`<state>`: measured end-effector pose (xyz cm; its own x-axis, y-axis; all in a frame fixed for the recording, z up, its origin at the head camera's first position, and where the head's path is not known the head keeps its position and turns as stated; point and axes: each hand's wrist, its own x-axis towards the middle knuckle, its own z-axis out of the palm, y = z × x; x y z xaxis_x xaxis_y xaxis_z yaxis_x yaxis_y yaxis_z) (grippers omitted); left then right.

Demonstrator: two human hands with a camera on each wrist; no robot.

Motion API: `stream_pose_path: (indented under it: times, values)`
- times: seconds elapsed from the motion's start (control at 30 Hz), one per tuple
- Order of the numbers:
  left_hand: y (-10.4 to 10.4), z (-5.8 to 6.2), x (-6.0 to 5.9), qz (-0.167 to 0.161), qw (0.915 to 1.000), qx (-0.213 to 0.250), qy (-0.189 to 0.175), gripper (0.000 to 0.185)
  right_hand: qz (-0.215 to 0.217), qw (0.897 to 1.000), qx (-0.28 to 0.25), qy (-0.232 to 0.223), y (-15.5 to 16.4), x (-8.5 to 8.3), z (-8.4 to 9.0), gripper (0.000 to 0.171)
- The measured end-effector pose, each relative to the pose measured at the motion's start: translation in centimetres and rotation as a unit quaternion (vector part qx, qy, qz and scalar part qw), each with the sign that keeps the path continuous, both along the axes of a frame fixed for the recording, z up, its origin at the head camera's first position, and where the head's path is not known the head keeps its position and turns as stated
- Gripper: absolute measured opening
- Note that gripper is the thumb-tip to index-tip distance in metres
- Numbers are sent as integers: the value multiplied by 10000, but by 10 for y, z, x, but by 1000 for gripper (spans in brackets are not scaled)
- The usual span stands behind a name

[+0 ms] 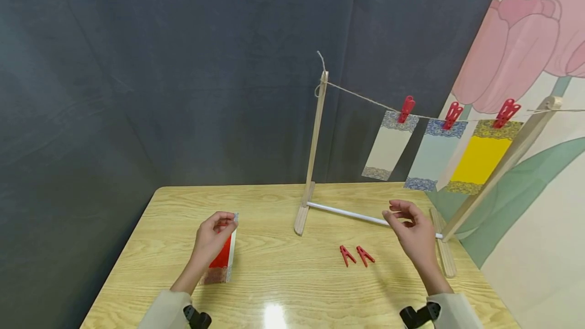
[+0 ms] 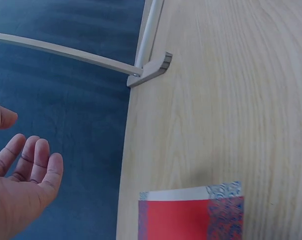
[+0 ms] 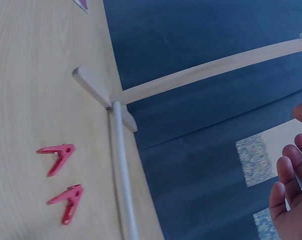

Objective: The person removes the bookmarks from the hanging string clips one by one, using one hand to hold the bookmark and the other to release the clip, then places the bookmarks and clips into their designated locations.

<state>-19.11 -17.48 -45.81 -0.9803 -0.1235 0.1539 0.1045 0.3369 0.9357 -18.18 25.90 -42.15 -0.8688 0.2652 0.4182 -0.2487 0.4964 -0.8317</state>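
My left hand (image 1: 217, 232) hovers over the left part of the table, fingers loosely curled. The left wrist view shows a gap between its thumb and fingers, with nothing held. Below it lies a red card (image 2: 178, 220) with lace-patterned ends, a white lace-edged card (image 2: 178, 194) peeking out from under it. My right hand (image 1: 413, 230) is raised in front of the drying rack's crossbar (image 1: 347, 212), fingers loosely bent and holding nothing. Two red clothespins (image 1: 347, 256) lie on the table to its left.
A string (image 1: 356, 94) runs between two wooden posts. From it hang a cream card (image 1: 388, 141), a light blue card (image 1: 434, 154) and a yellow card (image 1: 486, 156), each under a red clothespin (image 1: 407, 109). Behind the table (image 1: 283, 258) is a dark curtain (image 1: 183, 75).
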Motion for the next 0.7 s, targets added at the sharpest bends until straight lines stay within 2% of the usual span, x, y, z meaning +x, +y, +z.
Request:
stream_pose_path:
  times: [0.13,0.23,0.37,0.57,0.7]
  values:
    - [3,5,-2,-161,9998,125,20,15,173,9998,94,69,-1,0,12,28]
    - [7,9,-3,-219,9995,198,86,16,252,9994,166,172,-6,5,27,27]
    - [12,12,-6,-262,9991,235,243,17,214,9991,173,313,-12,8,41,26]
    - [21,16,-10,-371,9981,361,337,18,158,9986,174,463,-4,-4,37,26]
    - [27,19,-15,-513,9968,452,416,19,155,9975,253,645,-1,-8,44,25]
